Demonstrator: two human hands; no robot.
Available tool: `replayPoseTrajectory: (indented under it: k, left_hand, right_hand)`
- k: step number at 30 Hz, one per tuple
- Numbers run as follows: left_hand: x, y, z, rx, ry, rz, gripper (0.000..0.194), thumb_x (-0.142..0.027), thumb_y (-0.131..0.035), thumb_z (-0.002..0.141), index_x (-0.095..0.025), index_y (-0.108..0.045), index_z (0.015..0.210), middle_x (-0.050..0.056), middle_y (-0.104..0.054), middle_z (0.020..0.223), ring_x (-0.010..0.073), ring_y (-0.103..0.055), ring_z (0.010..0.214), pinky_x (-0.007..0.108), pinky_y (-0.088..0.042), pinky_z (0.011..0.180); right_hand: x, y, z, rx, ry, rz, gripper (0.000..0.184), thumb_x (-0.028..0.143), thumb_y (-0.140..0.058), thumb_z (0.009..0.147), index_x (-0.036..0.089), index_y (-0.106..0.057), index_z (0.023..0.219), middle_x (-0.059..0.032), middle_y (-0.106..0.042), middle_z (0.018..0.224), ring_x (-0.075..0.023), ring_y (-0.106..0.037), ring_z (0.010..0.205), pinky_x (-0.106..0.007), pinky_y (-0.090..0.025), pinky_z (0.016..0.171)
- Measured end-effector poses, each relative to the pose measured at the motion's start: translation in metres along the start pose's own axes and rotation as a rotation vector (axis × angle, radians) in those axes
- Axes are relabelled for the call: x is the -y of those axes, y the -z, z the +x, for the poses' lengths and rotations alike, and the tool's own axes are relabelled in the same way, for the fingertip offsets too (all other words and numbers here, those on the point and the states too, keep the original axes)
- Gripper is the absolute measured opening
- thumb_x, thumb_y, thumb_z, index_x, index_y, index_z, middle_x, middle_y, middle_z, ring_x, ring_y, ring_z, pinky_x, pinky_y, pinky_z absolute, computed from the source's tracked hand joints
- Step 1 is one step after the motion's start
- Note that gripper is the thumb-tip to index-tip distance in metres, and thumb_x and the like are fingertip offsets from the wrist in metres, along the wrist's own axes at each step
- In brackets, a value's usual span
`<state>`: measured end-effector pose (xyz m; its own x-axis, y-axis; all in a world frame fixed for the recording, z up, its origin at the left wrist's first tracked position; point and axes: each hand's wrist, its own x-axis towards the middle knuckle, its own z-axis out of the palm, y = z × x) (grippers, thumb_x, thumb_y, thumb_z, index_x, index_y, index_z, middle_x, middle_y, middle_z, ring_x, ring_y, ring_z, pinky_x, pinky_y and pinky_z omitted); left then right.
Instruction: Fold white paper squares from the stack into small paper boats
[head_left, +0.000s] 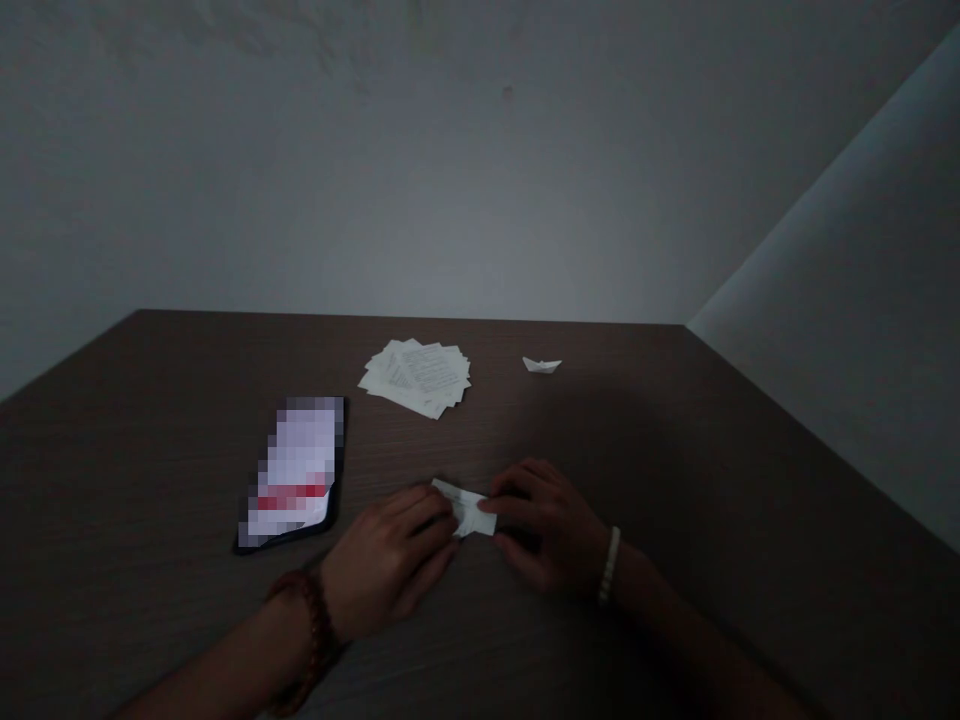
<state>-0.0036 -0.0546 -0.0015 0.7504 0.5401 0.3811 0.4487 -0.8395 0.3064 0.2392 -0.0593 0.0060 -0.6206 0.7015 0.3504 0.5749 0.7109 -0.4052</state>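
A small piece of folded white paper [466, 512] lies on the table between my two hands. My left hand [397, 545] has its fingers closed on the paper's left side, covering that end. On the right side, the fingers of my right hand [541, 522] grip the paper's edge, with the fingertips bent over it. A brown beaded bracelet [319, 625] circles my left wrist, and a pale beaded bracelet [610, 565] is on my right wrist. Part of the paper's folds is hidden under my fingers.
Beyond my hands, a fanned stack of printed paper sheets [420, 375] lies on the brown table [187, 370]. A small folded paper boat [541, 366] sits to its right. At left rests a phone [300, 470] with a blurred, lit screen. A wall [450, 200] borders the table's far edge.
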Motion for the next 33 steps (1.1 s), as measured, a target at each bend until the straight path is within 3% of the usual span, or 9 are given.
replayPoseTrajectory:
  k: [9,22,33]
  left_hand:
    - [-0.004,0.001,0.002,-0.022,-0.031,0.043,0.019,-0.015,-0.046,0.091,-0.014,-0.063,0.100,0.010,-0.062,0.094,0.0238,-0.059,0.095,0.040,-0.057,0.080]
    - [-0.006,0.005,0.005,0.044,-0.115,0.066,0.019,-0.011,-0.044,0.090,-0.014,-0.062,0.093,0.008,-0.062,0.088,0.0209,-0.058,0.082,0.037,-0.054,0.074]
    - [-0.011,0.010,0.010,0.122,-0.157,0.099,0.021,-0.014,-0.045,0.087,-0.015,-0.061,0.101,0.007,-0.060,0.086,0.0215,-0.056,0.079,0.036,-0.050,0.070]
  right_hand:
    - [-0.002,-0.006,0.001,-0.036,0.027,-0.015,0.014,0.021,-0.061,0.086,0.021,-0.068,0.098,-0.0067,-0.061,0.099,-0.0193,-0.052,0.090,-0.037,-0.044,0.081]
    - [-0.002,-0.006,0.001,-0.049,-0.016,0.058,0.005,0.019,-0.065,0.084,0.020,-0.070,0.086,-0.0060,-0.062,0.097,-0.0191,-0.053,0.089,-0.036,-0.045,0.080]
    - [0.003,-0.007,0.004,-0.021,-0.134,0.080,0.006,0.015,-0.064,0.082,0.018,-0.066,0.087,-0.0070,-0.057,0.104,-0.0208,-0.051,0.097,-0.038,-0.043,0.088]
